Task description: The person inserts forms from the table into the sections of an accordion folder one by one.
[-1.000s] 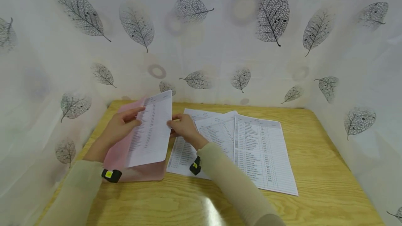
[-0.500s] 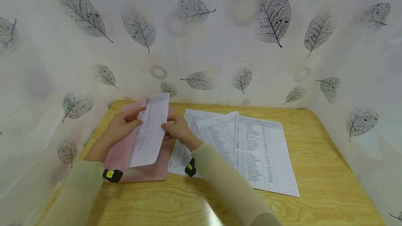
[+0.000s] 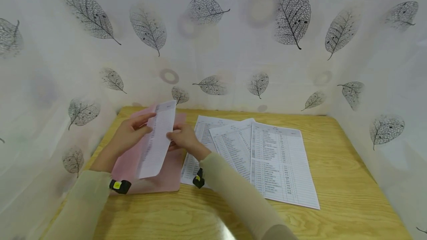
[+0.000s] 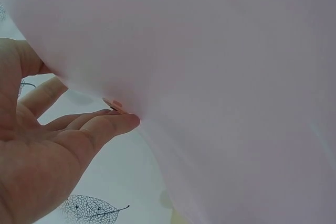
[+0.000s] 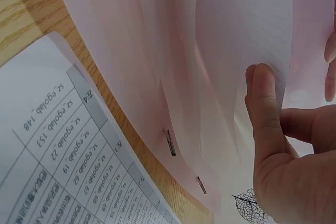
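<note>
A pink folder (image 3: 170, 175) lies at the left of the table with its cover raised. My left hand (image 3: 130, 134) pinches the edge of that cover; in the left wrist view the pink cover (image 4: 220, 77) fills most of the picture. Inside the folder stands a printed paper sheet (image 3: 158, 140), tilted and slightly curved. My right hand (image 3: 185, 136) pinches the sheet's right edge between thumb and fingers. The right wrist view has the sheet (image 5: 244, 14) raised between pink layers, with metal prongs (image 5: 170, 142) at the folder's edge.
Printed sheets overlap right of the folder: a back sheet (image 3: 207, 121), a slanted middle one (image 3: 230, 142) and a right-hand one (image 3: 280, 166). The wooden table (image 3: 343, 180) meets a leaf-patterned curtain (image 3: 227, 55) at the back and sides.
My right hand has moved left, carrying the sheet's right edge towards the raised cover, so the sheet looks narrower and more of the folder's base shows. My left hand has hardly moved.
</note>
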`<state>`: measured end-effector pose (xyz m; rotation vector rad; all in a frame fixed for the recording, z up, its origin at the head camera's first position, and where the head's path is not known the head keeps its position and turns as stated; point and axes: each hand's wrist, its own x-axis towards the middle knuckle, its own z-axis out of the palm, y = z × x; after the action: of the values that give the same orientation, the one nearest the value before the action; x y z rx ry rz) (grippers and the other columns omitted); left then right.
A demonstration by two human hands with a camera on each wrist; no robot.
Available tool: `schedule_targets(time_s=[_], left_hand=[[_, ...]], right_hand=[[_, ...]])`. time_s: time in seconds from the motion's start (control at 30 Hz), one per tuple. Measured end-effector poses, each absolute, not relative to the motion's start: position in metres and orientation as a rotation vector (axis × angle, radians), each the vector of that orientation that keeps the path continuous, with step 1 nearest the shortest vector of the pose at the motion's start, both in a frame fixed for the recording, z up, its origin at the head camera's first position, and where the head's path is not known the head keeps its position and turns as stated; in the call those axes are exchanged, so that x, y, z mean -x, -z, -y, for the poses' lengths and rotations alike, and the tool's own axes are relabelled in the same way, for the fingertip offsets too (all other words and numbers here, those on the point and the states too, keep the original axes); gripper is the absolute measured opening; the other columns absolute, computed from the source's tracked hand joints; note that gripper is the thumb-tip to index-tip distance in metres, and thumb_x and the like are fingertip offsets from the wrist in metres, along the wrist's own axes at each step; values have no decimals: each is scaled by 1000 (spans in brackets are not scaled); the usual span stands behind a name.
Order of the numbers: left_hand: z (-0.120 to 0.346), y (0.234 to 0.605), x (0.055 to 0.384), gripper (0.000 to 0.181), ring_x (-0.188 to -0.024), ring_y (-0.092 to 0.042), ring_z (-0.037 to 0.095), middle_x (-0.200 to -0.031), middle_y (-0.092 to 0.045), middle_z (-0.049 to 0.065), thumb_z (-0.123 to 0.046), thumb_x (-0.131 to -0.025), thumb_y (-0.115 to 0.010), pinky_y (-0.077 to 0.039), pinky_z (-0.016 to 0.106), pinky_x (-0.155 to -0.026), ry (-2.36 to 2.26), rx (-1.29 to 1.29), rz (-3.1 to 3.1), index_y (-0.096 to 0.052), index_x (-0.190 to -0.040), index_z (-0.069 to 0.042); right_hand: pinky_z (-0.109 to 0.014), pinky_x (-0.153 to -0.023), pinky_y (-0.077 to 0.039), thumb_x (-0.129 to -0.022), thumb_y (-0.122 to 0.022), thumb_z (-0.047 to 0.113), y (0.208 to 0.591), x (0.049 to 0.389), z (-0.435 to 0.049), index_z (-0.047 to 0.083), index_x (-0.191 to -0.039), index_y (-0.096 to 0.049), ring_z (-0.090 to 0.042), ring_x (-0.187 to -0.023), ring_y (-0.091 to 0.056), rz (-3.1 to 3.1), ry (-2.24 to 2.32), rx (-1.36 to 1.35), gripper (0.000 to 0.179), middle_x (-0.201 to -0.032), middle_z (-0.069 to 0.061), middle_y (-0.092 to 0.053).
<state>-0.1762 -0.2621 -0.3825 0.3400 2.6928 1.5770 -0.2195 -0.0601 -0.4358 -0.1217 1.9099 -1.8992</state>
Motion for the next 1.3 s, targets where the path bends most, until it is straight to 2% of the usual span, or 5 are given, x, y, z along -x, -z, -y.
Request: schedule_targets(time_s=[0.17,0.37,0.6,1.03,1.3], left_hand=[[263,383,177,53,-138,-51,50,-163,-42,24,-4,-103,-59,-47,6,-89,-1587,-336,-2684,-49,-155,1],[263,382,176,53,-140,-49,53,-165,-39,26,-3,-103,-60,-46,5,-88,-1604,-325,-2682,-50,-154,2],[264,380,175,52,-142,-48,51,-166,-39,23,-4,-102,-60,-44,4,-88,-1562,-308,-2719,-52,-153,-1],[265,383,175,52,-138,-52,48,-163,-44,24,-6,-103,-60,-46,7,-86,-1553,-293,-2706,-51,-154,-1],[267,384,173,52,-138,-54,44,-158,-50,26,-8,-103,-62,-43,5,-87,-1514,-268,-2743,-53,-153,-2]], right_hand=[[-40,-62,-64,-97,-65,0,436,219,64,-10,-123,-66,-46,-79,-77,-1918,1892,113,27,-96,-33,-76],[-37,-61,-64,-96,-67,2,436,219,68,-9,-119,-69,-33,-68,-77,-1982,1866,110,25,-93,-30,-77],[-32,-56,-62,-94,-70,4,437,218,76,-6,-107,-73,-12,-51,-63,-2099,1834,89,16,-81,-23,-77],[-33,-59,-63,-97,-71,8,438,218,77,-5,-106,-72,-12,-53,-64,-2042,1858,68,16,-80,-18,-76],[-39,-64,-65,-102,-66,13,437,219,61,-5,-123,-68,-23,-63,-75,-1881,1913,70,28,-90,-23,-77]])
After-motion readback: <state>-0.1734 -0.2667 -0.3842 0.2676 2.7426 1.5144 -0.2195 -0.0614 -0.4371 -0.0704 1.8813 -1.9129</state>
